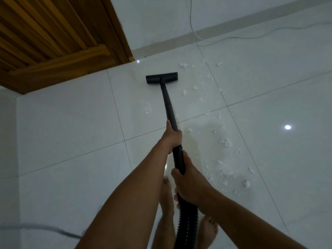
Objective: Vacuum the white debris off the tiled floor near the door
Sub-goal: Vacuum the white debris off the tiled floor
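A black vacuum wand [168, 103] runs from my hands to its flat floor head [161, 78], which rests on the white tiled floor [71, 123] near the wooden door [45, 33]. My left hand [171, 137] grips the wand higher up. My right hand [190, 184] grips the lower handle where the ribbed hose [186, 223] begins. White debris lies scattered to the right of the wand: small scraps [195, 87] beside the head and a denser patch [226, 159] nearer my right hand.
The brown door frame [124, 42] meets a white wall [161, 20] with a grey skirting strip. A thin white cable [233, 37] trails along the floor at the back right. My bare feet [168, 200] stand below the hands. A dark cord [59, 230] curves at lower left.
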`<state>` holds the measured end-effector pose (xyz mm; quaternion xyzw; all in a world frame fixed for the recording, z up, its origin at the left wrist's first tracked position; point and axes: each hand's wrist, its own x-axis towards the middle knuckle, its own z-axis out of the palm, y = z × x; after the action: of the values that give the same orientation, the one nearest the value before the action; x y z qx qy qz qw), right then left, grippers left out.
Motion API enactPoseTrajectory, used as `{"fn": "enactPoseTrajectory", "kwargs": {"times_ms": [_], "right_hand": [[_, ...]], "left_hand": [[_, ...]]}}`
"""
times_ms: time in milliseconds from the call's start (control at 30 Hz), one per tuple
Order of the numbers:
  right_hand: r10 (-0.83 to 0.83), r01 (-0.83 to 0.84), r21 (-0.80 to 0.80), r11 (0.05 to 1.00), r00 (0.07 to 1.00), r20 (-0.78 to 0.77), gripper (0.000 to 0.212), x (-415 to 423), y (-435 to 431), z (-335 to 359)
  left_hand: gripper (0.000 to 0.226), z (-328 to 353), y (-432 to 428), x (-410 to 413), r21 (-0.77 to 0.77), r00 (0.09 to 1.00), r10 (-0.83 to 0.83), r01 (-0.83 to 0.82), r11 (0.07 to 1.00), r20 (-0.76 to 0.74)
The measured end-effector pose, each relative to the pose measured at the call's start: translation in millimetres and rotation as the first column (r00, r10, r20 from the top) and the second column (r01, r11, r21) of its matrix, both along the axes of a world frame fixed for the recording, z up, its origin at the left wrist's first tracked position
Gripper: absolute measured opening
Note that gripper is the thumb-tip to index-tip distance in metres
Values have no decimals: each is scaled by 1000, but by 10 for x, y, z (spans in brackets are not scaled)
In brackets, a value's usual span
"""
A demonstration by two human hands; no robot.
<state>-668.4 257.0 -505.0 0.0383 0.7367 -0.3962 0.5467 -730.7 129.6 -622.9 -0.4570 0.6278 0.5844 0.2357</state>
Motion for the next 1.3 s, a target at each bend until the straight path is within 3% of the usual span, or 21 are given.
{"fn": "enactPoseTrajectory", "kwargs": {"times_ms": [300, 1033, 1300], "right_hand": [[5, -5, 91, 996, 1000, 9, 71, -76, 123, -98], [-21, 20, 21, 1000, 999, 38, 70, -804, -610, -309], [-124, 126, -14, 992, 986, 112, 67, -1006, -796, -454]], "left_hand": [[78, -118, 204, -65, 5, 999, -30, 30, 1000, 26], [83, -377, -623, -863, 63, 998, -27, 23, 998, 58], [84, -429, -803, -1118, 43, 996, -34, 31, 999, 84]]}}
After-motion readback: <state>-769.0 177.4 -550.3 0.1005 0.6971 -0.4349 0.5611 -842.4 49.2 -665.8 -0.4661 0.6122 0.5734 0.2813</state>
